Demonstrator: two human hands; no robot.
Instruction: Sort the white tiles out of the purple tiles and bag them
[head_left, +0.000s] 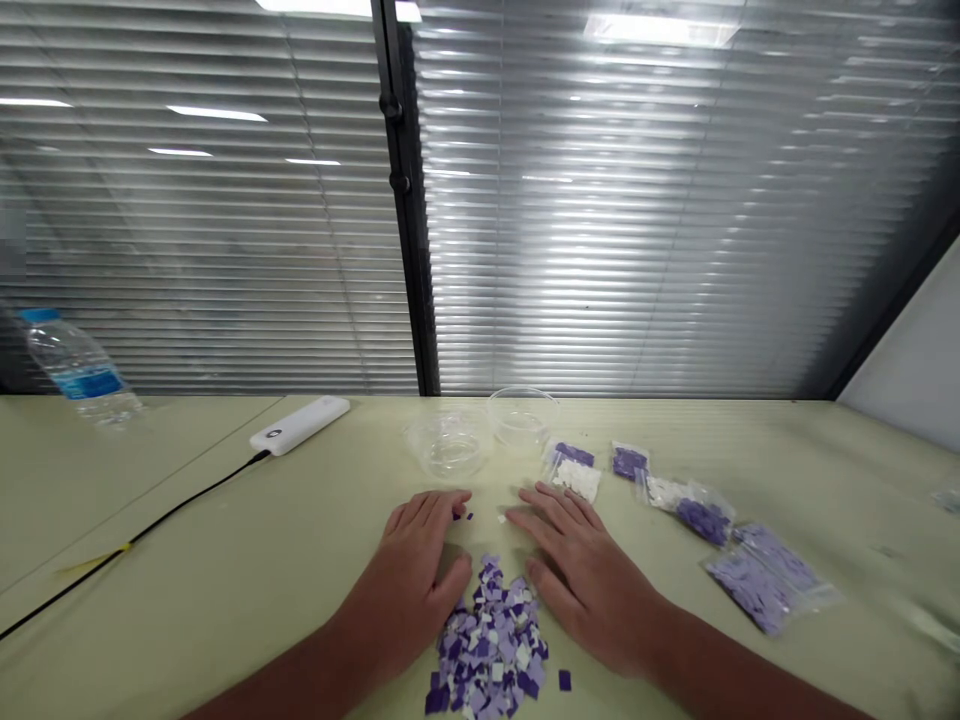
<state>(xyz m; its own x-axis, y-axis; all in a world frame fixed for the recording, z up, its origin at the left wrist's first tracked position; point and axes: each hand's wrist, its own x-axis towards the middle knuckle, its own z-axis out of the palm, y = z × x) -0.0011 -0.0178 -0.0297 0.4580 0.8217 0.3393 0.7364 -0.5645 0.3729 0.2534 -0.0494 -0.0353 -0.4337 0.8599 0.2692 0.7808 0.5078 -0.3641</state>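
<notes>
A pile of small purple, lilac and white squares (491,645) lies on the table between my two forearms. My left hand (412,575) rests palm down at the pile's upper left, fingers extended, with a few dark purple bits by its fingertips. On the other side, my right hand (581,570) is flat with its fingers spread, thumb near the pile's upper right edge. One white piece (502,519) lies between the hands. A single dark purple square (565,680) sits apart, right of the pile.
Two clear plastic bowls (452,445) stand beyond my hands. Bags of purple and white pieces (769,575) lie to the right. A white device (300,425) with a black cable and a water bottle (82,370) are at the left. Window blinds back the table (225,560).
</notes>
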